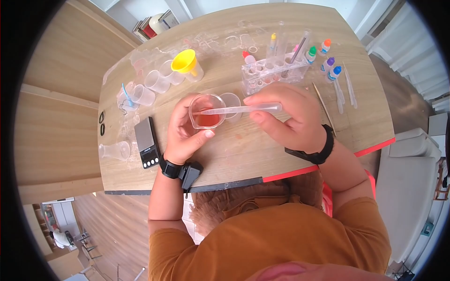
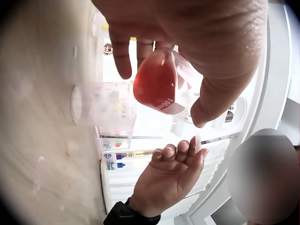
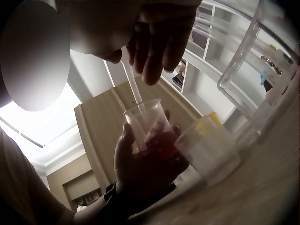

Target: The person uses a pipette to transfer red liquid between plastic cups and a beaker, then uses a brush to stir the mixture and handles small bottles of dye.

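Note:
My left hand holds a clear beaker of red liquid above the table, fingers and thumb round its wall. The left wrist view shows the liquid and a 100 ml mark on the side. My right hand pinches a translucent plastic dropper between thumb and fingers. The dropper lies slantwise over the rim, its lower end inside the beaker, as the right wrist view also shows. Just behind the beaker, a clear plastic cup stands on the table, partly overlapped by the dropper.
A clear test tube rack with tubes stands at the back right, near several coloured-cap bottles. Droppers and a thin wooden stick lie right. Leftward are a black scale, a flask, several cups and a yellow funnel.

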